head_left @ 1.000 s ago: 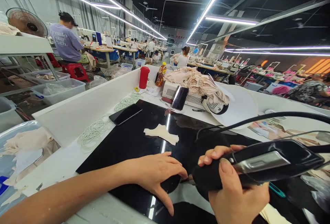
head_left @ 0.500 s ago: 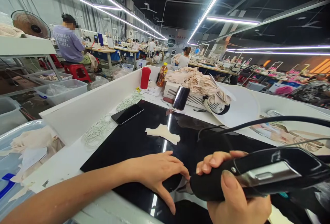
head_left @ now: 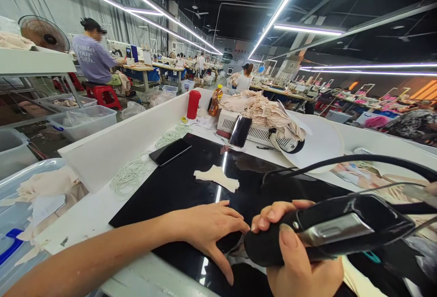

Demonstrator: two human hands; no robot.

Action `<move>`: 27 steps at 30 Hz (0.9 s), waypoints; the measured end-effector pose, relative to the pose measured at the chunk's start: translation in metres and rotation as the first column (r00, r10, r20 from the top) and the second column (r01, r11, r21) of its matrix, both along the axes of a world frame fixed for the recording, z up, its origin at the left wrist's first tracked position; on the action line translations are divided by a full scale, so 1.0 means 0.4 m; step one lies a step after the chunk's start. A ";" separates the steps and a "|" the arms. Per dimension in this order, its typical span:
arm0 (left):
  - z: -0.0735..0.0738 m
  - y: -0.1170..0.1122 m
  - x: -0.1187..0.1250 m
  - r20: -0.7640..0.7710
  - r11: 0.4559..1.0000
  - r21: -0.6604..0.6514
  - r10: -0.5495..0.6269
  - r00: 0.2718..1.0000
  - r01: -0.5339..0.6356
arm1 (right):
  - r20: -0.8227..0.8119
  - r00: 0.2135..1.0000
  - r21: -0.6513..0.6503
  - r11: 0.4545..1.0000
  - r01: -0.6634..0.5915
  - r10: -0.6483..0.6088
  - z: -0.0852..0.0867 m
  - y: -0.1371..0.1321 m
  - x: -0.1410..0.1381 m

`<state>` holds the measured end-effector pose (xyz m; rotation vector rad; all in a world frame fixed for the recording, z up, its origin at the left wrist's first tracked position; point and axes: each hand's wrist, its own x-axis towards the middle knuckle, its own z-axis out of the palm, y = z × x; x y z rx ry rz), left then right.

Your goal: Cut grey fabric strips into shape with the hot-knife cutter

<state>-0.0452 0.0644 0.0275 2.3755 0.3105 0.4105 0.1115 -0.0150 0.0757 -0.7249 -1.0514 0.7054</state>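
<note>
My right hand (head_left: 302, 267) is wrapped round a black corded hand tool (head_left: 385, 224) with a silver lever on its side. The tool's rounded front end points left, close to my left fingertips; its tip is hidden. My left hand (head_left: 208, 224) rests palm down on the glossy black board (head_left: 164, 187), thumb and fingers spread. Something pale and shiny lies between the left thumb and fingers, too covered to name. Beyond my left hand, a cream fabric piece (head_left: 216, 176) with a notched outline lies flat on the board.
A phone (head_left: 170, 152) lies at the board's left edge, with pale green cord loops (head_left: 131, 178) beside it. Behind stand a red cup (head_left: 193, 104), a drink bottle (head_left: 215, 101) and a beige fabric pile (head_left: 262, 108) on a white box. The tool's cable (head_left: 341, 158) arches across the right.
The black tool and my right hand have shifted left and slightly down, nearer my left fingertips. My left hand and the cream fabric piece stay almost where they were.
</note>
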 end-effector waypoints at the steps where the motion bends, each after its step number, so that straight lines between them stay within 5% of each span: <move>1: 0.001 0.000 -0.001 -0.004 1.000 -0.001 0.003 1.000 -0.003 | -0.005 1.000 0.004 1.000 -0.003 0.003 0.004 0.000 0.000; 12: 0.031 0.015 -0.035 0.026 0.989 0.146 -0.002 1.000 -0.001 | -0.080 0.970 -0.025 0.973 0.228 -0.230 0.085 0.011 0.046; 17: 0.031 0.049 -0.065 -0.028 0.951 0.289 0.118 0.993 -0.105 | -0.056 0.965 -0.016 0.966 0.257 -0.258 0.068 0.017 0.069; 20: 0.035 0.054 -0.071 0.040 0.870 0.401 0.295 0.955 -0.286 | -0.051 0.968 -0.007 0.969 0.246 -0.246 0.060 0.017 0.068; 23: 0.040 0.025 -0.053 0.126 0.833 0.346 0.416 0.901 -0.432 | -0.058 0.972 -0.007 0.974 0.228 -0.228 0.053 0.017 0.062; 27: 0.029 -0.052 -0.003 0.110 0.904 0.136 0.394 0.913 -0.406 | -0.061 0.978 -0.005 0.980 0.200 -0.200 0.042 0.021 0.053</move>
